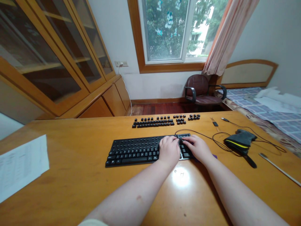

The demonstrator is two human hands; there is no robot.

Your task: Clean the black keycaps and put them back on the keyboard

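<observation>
A black keyboard (134, 152) lies on the wooden desk, its upper rows showing small bare stems without caps and its lower rows still capped. Over its right part, my left hand (168, 149) rests with bent fingers drawn together, their tips pointing at the number pad. My right hand (197, 147) comes in from the right, thumb and fingers pinched close at the top of the number pad. The fingertips of both hands nearly meet; whatever is between them is too small to make out. Behind the keyboard, loose black keycaps (155, 123) stand in rows.
To the right lie a wire-looped tool with a black handle (215, 124), a coiled cable, a grey cloth with a yellow edge (237, 141) and a thin white-handled brush (279, 168). Printed paper (23, 163) lies at the left. Beyond the desk stands a brown armchair (201, 89).
</observation>
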